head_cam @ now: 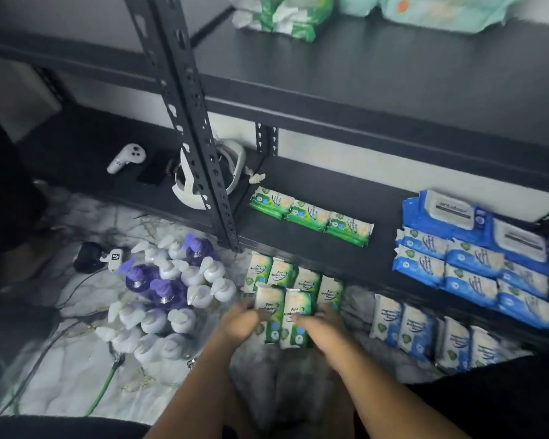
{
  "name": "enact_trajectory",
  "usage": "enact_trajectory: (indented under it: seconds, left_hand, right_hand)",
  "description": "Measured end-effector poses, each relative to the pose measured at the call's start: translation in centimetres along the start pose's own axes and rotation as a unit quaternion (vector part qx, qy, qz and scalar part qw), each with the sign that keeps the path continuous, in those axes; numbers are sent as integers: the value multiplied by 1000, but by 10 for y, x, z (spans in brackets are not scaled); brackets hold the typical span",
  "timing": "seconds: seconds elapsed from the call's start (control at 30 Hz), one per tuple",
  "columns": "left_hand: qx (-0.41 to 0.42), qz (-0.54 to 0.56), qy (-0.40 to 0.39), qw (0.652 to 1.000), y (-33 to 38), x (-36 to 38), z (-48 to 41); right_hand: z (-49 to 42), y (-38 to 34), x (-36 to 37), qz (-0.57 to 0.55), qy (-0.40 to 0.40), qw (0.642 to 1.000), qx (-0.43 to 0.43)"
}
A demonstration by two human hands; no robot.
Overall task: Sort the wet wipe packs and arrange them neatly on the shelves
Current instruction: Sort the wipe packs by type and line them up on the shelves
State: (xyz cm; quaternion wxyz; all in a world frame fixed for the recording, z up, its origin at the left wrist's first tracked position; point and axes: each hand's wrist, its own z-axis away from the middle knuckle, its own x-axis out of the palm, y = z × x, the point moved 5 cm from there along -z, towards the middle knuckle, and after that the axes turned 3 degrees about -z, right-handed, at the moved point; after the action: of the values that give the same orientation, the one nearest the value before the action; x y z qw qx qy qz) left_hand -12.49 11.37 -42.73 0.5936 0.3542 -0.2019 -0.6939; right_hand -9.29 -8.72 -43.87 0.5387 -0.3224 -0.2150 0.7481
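The left hand [240, 323] curls its fingers round the left edge of a front pair [298, 304] of green packs. The right hand [325, 326] clasps the pair's right side, thumb across the front, so the two packs sit pressed together between the hands. Their labels read "Pine Antibacterial Wipes". Motion blur hides whether the pair rests on the floor [76, 375] or is lifted.

Just behind the pair lies a back row [281, 274] of four more green packs with the same label, touching side by side. That makes six in front of the low shelf [298, 248].

On that shelf, three green packs [309, 215] lie in a touching row. To their right are six small blue packs [471, 283] in two rows, and behind them two lidded blue packs [447, 213]; their writing is unreadable.

Right of the hands, four floor blue packs [415, 331] stand in a line; the leftmost shows "Antibacterial".

Left of the hands is a cluster of pump bottles [171, 299], white and purple, too crowded to count.
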Motion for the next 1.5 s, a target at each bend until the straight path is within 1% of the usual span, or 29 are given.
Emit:
enact_trajectory:
  seconds: [0.07,0.13,0.27,0.33,0.43,0.53,0.6,0.7,0.83,0.97,1.0,1.1,1.2,1.23,1.3,1.37,1.4,1.47,1.5]
  left_hand:
    - [34,13,-7,999,31,1,20]
    - [84,30,3,996,65,-1,42]
    - [184,93,17,978,137,-3,96]
    - [226,109,27,967,171,-5,123]
    - [268,152,22,951,222,-9,153]
    - [323,146,19,935,276,-14,184]
    - [346,140,32,927,310,-21,194]
    - [365,126,51,921,357,-35,199]
    - [375,59,68,923,407,-48,186]
    - [342,14,45,938,434,-50,156]
    - [333,-5,53,942,438,-51,149]
    - [299,-62,111,946,446,-58,129]
    - [270,-113,129,948,453,-61,121]
    - [266,-134,136,945,456,-64,117]
    - [260,-228,161,924,460,-67,114]
    - [258,-283,159,910,460,-67,113]
    - [265,-288,163,906,459,-68,115]
    - [286,-265,178,903,458,-70,118]
    - [308,-257,193,896,457,-71,120]
  right_hand:
    - [28,-29,-20,-28,12,999,-36]
    - [55,-56,-41,-55,21,996,-64]
    - [113,-110,-88,-95,14,986,-137]
    - [145,-140,-111,-111,1,976,-189]
    - [192,-188,-140,-121,-3,957,-264]
    - [222,-232,-163,-133,3,939,-317]
    - [232,-259,-175,-135,15,930,-342]
    - [233,-299,-190,-150,25,917,-369]
    - [216,-340,-206,-154,73,912,-372]
    - [184,-366,-203,-145,81,925,-340]
    - [175,-371,-202,-132,87,932,-327]
    - [159,-380,-197,-95,100,943,-303]
    - [152,-390,-194,-37,119,945,-304]
    - [148,-392,-193,-15,131,945,-301]
    - [143,-392,-193,23,169,939,-297]
    - [144,-394,-194,48,206,929,-305]
    - [146,-394,-194,62,217,922,-314]
    - [149,-394,-193,110,239,907,-328]
    - [151,-394,-193,130,251,897,-339]
